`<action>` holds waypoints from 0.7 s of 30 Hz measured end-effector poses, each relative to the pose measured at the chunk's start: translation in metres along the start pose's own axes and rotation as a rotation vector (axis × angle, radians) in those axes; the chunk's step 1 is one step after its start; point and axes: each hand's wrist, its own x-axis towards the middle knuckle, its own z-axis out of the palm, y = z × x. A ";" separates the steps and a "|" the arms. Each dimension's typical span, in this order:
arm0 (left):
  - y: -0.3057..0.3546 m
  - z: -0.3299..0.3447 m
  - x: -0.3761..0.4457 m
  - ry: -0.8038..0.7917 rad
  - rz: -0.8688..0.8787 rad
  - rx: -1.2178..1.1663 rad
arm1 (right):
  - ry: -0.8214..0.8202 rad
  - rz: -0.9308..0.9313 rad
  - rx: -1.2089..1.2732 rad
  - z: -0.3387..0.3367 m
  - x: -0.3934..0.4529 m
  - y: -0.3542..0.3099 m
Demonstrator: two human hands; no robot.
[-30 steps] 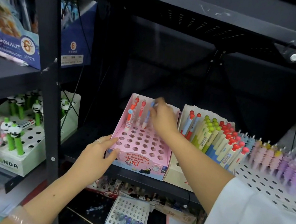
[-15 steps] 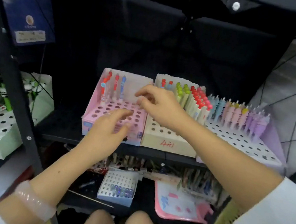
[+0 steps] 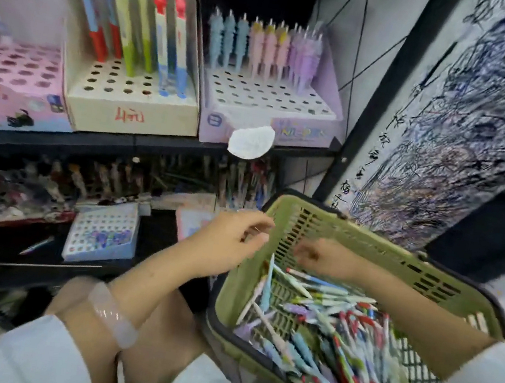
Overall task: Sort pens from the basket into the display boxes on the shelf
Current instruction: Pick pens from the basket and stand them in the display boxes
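Loosely heaped pens (image 3: pixel 323 321), axes mixed, green basket (image 3: pixel 353 237)

Green basket of pens down low, three display boxes up on the shelf.

The green basket (image 3: pixel 267 279) sits tilted at lower right with a loose, jumbled pile of pens (image 3: pixel 332 323) inside, pointing every which way: blue, red, lilac, white. On the dark shelf (image 3: pixel 139 145) the pink box (image 3: pixel 11 77) at the left is mostly bare holes. Just beside it, the cream box (image 3: pixel 133 103) with red scribble on its front has red, green and blue pens standing in its back rows. The lilac box (image 3: pixel 272 101) on the right holds a back row of blue, pink and purple pens, upright.
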 end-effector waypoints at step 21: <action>-0.022 0.071 0.000 0.003 -0.004 0.017 | -0.463 0.131 0.245 0.179 0.002 0.026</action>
